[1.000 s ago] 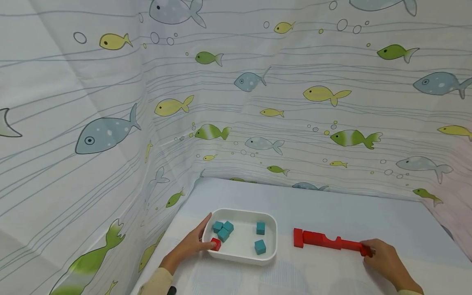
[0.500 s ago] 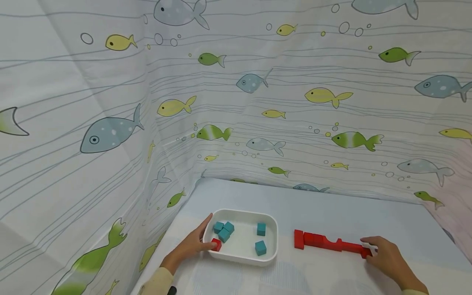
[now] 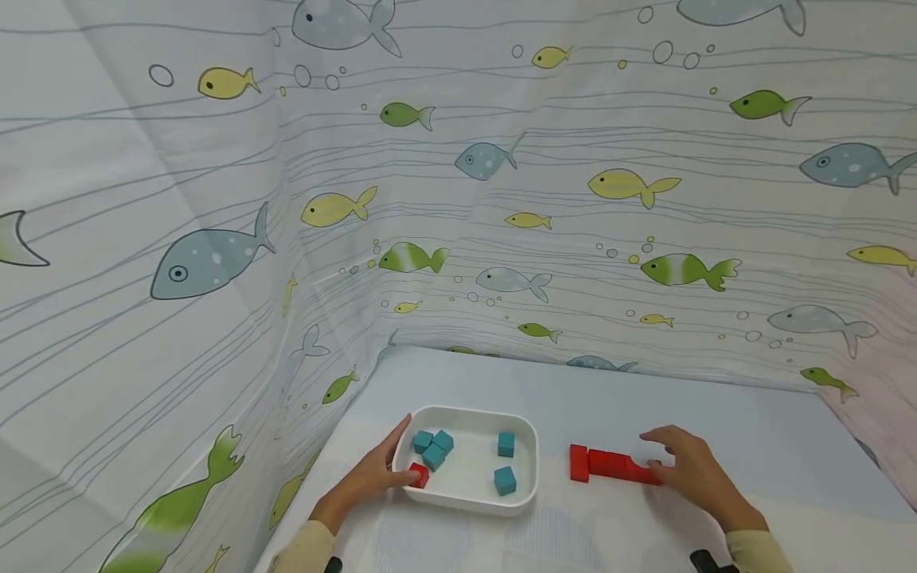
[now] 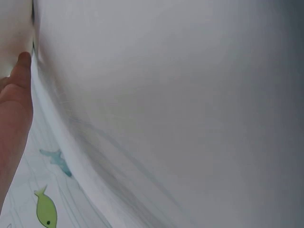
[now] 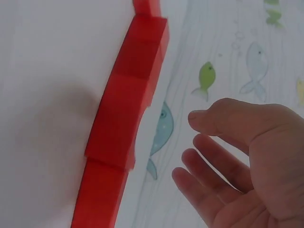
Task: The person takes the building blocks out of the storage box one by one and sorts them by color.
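A white tray sits on the table with several teal cubes and one red cube in it. My left hand grips the tray's left wall, thumb over the rim at the red cube and fingers outside. Part of that hand shows at the edge of the left wrist view. To the tray's right lies a row of red blocks, one with a curved notch. My right hand hovers at the row's right part, hiding its end. In the right wrist view, its loosely bent fingers hold nothing beside the red blocks.
A white cloth with printed fish hangs behind and to the left of the table. The pale tabletop runs back to it. A pinkish patch of cloth is at the right.
My right hand has left the small red block at the row's right end and moved left along the row, fingers spread. My left hand stays at the tray.
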Motion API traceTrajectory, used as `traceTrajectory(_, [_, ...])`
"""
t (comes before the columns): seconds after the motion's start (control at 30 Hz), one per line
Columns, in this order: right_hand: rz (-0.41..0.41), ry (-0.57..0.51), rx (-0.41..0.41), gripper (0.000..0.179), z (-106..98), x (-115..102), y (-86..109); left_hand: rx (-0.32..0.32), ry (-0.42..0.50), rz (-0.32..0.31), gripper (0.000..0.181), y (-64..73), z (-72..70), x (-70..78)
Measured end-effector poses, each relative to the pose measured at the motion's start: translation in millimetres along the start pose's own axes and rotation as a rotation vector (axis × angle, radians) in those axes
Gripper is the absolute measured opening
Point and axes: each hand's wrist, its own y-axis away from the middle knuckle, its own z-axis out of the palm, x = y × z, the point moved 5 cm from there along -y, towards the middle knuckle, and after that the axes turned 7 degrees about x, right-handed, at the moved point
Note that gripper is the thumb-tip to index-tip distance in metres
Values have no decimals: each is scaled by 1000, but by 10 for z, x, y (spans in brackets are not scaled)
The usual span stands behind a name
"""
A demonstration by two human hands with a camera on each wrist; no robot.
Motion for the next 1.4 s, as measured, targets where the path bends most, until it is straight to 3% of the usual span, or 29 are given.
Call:
traceTrajectory(0.27, [-151,-79,13,39,298,-554,-255,3,-8,7,99,5,1,12])
traceTrajectory(0.47, [-225,-134,-32,39,498,-971,-393,-4,3,6,98,10,11,-5])
traceTrajectory(0.93, [-388,-211,-243,39,1129,-1872,-518,0,9,7,99,23,4,16])
traceTrajectory(1.27, [-588,-227,-289,34,1577,-2408,-557,-21,24,29,97,2,1,-26])
traceTrajectory(1.4, [-610,-246,-318,34,1728,-2531,-561,-34,21,55,96,-21,4,-40])
